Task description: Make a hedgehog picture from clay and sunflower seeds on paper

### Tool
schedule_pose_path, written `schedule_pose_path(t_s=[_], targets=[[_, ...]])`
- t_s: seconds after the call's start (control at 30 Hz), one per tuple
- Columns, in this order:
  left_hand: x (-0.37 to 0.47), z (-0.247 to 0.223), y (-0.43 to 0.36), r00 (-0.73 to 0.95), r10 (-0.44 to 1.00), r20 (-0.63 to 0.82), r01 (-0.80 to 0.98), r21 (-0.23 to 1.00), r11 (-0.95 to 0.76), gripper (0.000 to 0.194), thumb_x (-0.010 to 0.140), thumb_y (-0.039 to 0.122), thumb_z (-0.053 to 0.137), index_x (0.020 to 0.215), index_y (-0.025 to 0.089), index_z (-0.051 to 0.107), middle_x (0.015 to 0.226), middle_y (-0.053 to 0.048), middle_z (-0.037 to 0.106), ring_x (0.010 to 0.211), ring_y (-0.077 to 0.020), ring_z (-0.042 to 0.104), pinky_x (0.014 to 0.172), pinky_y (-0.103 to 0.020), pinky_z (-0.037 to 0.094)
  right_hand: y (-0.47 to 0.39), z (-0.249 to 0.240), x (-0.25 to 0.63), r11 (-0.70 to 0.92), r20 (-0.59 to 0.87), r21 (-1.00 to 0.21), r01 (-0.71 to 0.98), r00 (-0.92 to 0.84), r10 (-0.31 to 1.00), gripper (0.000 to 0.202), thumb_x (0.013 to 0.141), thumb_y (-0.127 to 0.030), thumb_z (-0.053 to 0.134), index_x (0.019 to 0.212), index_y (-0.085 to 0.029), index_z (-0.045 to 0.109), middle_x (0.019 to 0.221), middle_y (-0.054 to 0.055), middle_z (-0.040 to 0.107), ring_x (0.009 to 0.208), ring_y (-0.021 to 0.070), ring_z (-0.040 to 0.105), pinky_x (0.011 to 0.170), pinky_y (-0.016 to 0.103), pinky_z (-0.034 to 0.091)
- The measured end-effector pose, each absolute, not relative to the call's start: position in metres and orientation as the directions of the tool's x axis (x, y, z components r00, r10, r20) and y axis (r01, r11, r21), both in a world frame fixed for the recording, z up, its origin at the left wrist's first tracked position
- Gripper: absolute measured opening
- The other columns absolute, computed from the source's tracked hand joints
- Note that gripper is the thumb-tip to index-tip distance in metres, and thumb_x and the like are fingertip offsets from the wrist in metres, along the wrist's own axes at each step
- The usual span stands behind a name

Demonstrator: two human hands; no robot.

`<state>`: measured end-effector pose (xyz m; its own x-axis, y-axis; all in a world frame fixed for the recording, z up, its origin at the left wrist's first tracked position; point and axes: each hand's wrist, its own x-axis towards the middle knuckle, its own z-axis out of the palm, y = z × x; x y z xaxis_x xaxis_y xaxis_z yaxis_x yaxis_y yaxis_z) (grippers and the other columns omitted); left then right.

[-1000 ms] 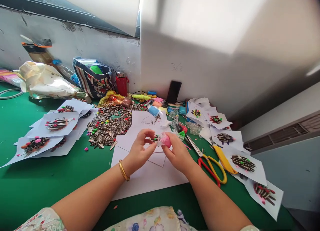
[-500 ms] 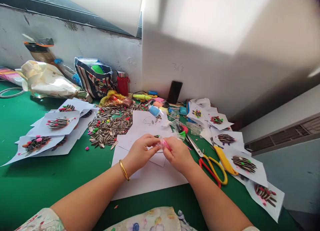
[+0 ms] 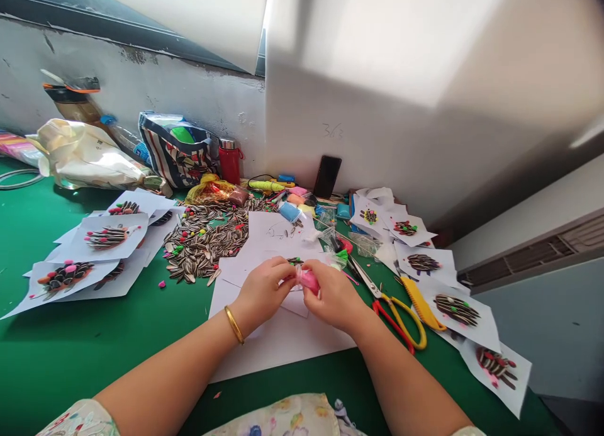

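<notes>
Both hands meet above the white paper (image 3: 264, 354), holding a pink lump of modelling clay in clear plastic wrap (image 3: 309, 281). My right hand (image 3: 336, 296) is closed around the pink lump from the right. At its left end, my left hand (image 3: 267, 290) pinches the crumpled clear wrap between thumb and fingers. A dark seed piece (image 3: 295, 260) shows just behind my fingertips, on the paper. Farther back lies a sheet with a pencil drawing (image 3: 278, 231) and a few seeds. A large pile of striped sunflower seeds (image 3: 202, 247) spreads to the left of the sheets.
Scissors with red and yellow handles (image 3: 394, 310) and a yellow comb-like tool (image 3: 419, 302) lie right of my right hand. Seed hedgehog pictures on paper line the left (image 3: 111, 234) and right (image 3: 457, 307). A phone (image 3: 327, 177) leans on the wall near a red bottle (image 3: 229, 162).
More of the pink lump shows between my hands now. My right thumb and fingers have shifted slightly around it. The view has moved a little.
</notes>
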<state>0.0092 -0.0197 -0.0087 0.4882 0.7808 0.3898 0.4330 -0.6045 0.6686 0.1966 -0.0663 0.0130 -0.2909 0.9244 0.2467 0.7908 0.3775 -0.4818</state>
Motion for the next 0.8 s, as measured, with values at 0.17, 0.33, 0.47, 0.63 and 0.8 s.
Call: schedule_pose_path(t_s=[0.17,0.33,0.47,0.63,0.8], targets=[[0.007,-0.005,-0.017,0.315,0.856,0.409,0.277,0.823,-0.495,0.013,0.093,0.029,0.056,0.087,0.021,0.064,0.091,-0.004,0.059,0.083,-0.0172,0.056,0.071,-0.029,0.047,-0.017,0.035,0.23,0.344,0.368,-0.649,0.679,-0.116,0.923,0.048,0.089,-0.038,0.057,0.134,-0.024,0.051,0.133,0.01,0.057,0.115,0.025,0.058,0.09,0.038,0.05],[0.009,-0.007,-0.019,0.328,0.852,0.409,0.155,0.866,-0.475,0.016,0.094,0.032,0.055,0.09,0.02,0.064,0.092,-0.006,0.059,0.085,-0.0183,0.055,0.074,-0.031,0.047,0.107,0.045,0.267,-0.073,0.278,-0.64,0.765,0.319,0.906,0.045,0.089,-0.037,0.056,0.129,-0.017,0.058,0.127,0.01,0.063,0.115,0.0224,0.059,0.099,0.033,0.046],[0.009,-0.008,-0.021,0.355,0.841,0.409,0.084,0.881,-0.465,0.016,0.094,0.033,0.056,0.089,0.02,0.065,0.092,-0.006,0.058,0.084,-0.0181,0.055,0.075,-0.031,0.047,0.178,0.035,0.274,-0.278,0.18,-0.611,0.741,0.472,0.863,0.053,0.082,-0.038,0.068,0.126,-0.01,0.058,0.129,0.018,0.061,0.123,0.03,0.054,0.102,0.038,0.043],[0.009,-0.01,-0.019,0.347,0.856,0.382,0.046,0.905,-0.423,0.02,0.093,0.036,0.056,0.087,0.02,0.065,0.089,-0.006,0.058,0.082,-0.0183,0.055,0.074,-0.031,0.048,0.22,0.019,0.261,-0.45,0.097,-0.605,0.657,0.622,0.777,0.066,0.075,-0.051,0.074,0.124,-0.011,0.055,0.131,0.022,0.057,0.124,0.0364,0.051,0.098,0.049,0.045],[0.008,-0.007,-0.018,0.321,0.884,0.34,0.002,0.933,-0.359,0.02,0.092,0.039,0.059,0.086,0.021,0.067,0.088,-0.007,0.059,0.082,-0.0187,0.056,0.073,-0.031,0.048,0.246,0.009,0.243,-0.533,0.062,-0.617,0.578,0.711,0.7,0.08,0.073,-0.06,0.073,0.13,-0.011,0.046,0.131,0.026,0.054,0.124,0.0377,0.05,0.096,0.054,0.046]])
